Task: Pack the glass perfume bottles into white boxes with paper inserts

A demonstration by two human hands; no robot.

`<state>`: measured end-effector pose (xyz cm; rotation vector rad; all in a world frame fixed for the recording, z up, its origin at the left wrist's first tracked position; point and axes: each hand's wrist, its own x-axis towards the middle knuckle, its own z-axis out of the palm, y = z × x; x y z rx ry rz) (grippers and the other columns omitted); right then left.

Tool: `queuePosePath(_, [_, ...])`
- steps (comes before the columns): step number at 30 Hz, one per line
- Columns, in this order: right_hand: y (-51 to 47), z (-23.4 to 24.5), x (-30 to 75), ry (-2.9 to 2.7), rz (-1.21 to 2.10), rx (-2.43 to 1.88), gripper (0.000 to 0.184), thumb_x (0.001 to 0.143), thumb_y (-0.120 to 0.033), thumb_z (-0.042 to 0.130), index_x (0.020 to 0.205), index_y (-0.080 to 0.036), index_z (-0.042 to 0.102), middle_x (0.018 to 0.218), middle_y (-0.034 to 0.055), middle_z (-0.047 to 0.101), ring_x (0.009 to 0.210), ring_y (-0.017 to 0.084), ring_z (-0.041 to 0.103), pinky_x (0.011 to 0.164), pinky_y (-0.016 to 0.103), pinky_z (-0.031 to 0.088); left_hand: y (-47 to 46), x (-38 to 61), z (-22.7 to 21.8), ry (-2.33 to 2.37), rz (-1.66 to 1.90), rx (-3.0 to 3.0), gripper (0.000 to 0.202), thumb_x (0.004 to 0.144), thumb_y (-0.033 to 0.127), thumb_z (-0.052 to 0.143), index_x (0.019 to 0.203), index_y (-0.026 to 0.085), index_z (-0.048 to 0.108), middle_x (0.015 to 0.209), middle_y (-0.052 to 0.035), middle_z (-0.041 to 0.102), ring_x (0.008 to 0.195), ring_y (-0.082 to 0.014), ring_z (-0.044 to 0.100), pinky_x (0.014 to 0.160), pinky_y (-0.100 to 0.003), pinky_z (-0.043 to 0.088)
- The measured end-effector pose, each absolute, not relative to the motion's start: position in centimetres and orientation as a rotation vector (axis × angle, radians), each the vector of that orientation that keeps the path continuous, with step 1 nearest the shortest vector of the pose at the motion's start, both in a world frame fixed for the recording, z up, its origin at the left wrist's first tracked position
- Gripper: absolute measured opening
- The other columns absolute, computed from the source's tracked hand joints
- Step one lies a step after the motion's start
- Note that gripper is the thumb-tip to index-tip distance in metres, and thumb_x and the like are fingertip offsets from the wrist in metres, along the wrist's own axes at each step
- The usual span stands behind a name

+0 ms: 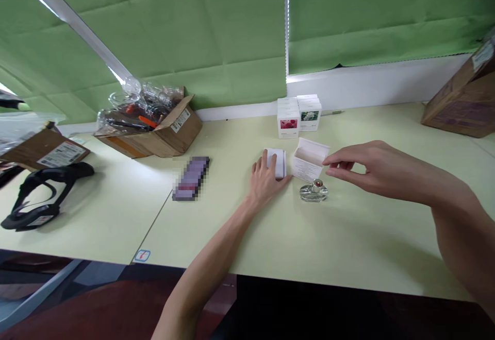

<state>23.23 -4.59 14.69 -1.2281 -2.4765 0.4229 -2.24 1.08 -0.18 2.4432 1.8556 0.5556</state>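
Observation:
My left hand (pixel 265 179) lies on a small white box (pixel 275 158), its fingertips spread over the top and the thumb stretched out to the right. To the right of it is an open white carton (pixel 307 160) with printed text on its front and its top raised. At the carton's right edge is my right hand (pixel 358 167), thumb and forefinger close together with a small gap between their tips; whether they touch the carton I cannot tell. Just in front of the carton a clear glass bottle (pixel 314 191) with a reddish-topped neck rests on the table.
Several white boxes with flower pictures (pixel 288 118) stand at the back, beside a pen (pixel 332 113). A pixelated phone-like object (pixel 191 178) lies to the left. Cardboard boxes (pixel 170 134) line the far left, near a black headset strap (pixel 46 196). Another carton (pixel 462 95) stands far right.

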Motion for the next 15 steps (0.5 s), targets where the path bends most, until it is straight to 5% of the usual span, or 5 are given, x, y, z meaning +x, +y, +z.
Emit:
queuePosePath(6, [-4.6,14.7,23.5,-2.459,0.436,-1.245,0.035,0.098,-0.053,0.049,0.106,-0.032,0.076,0.086,0.0015,0.076,0.073,0.022,0.066,0.062,0.033,0.045,1.7,-3.4,0.1,1.87,0.563,2.269,0.062,0.086,0.037,0.063,0.144,0.021,0.046,0.162,-0.0149,0.035,0.136,-0.0383,0.052,0.113,-0.051,0.042])
queuePosePath(15, [-4.7,15.0,23.4,-2.413,0.395,-1.331,0.035,0.096,-0.053,0.051,0.106,-0.03,0.076,0.091,0.0027,0.077,0.077,0.023,0.07,0.065,0.034,0.049,2.3,-6.0,2.0,1.734,1.081,2.15,0.074,0.085,0.042,0.068,0.149,0.024,0.034,0.16,-0.0149,0.033,0.146,-0.0313,0.04,0.115,-0.048,0.044])
